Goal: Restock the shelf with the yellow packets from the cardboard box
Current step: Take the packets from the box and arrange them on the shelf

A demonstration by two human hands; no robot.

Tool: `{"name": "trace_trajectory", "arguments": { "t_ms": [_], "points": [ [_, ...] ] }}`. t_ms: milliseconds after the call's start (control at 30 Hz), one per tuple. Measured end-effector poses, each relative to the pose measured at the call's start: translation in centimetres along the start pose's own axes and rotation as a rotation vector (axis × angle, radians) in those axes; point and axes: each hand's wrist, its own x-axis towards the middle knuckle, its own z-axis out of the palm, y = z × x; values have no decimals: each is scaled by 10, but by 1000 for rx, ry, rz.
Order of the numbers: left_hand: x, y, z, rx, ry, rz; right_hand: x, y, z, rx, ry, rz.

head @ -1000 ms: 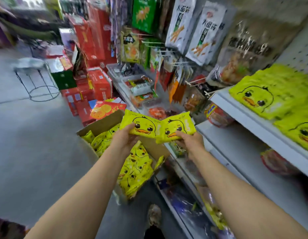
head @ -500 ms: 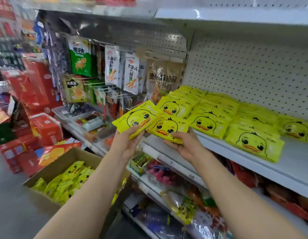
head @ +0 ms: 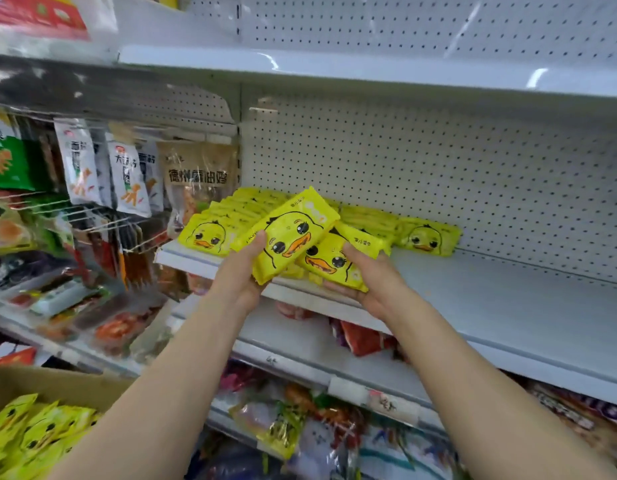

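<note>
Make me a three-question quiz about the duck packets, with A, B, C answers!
1. Where is the cardboard box?
A. lower left, by the left arm
B. on the top shelf
C. behind the pegboard

2. What colour is the bill of the duck on the packet in the left hand?
A. blue
B. orange
C. green

3. What is the right hand doing?
A. hanging idle
B. pressing the pegboard
C. holding a yellow packet

Answers:
1 A, its brown edge shows at lower left.
2 B, the bill on the left packet is orange.
3 C, its fingers cup the packet from below.
</note>
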Motion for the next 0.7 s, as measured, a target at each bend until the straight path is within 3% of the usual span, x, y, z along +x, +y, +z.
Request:
{"name": "trace_trajectory", "arguments": {
  "t_ms": [333, 700],
  "points": [
    [-4, -83, 140, -9, -159, -147, 6, -77, -141, 185, 279, 45],
    [2, -144, 219, 310, -315, -183, -15, -97, -248, 434, 107, 19]
  ]
}}
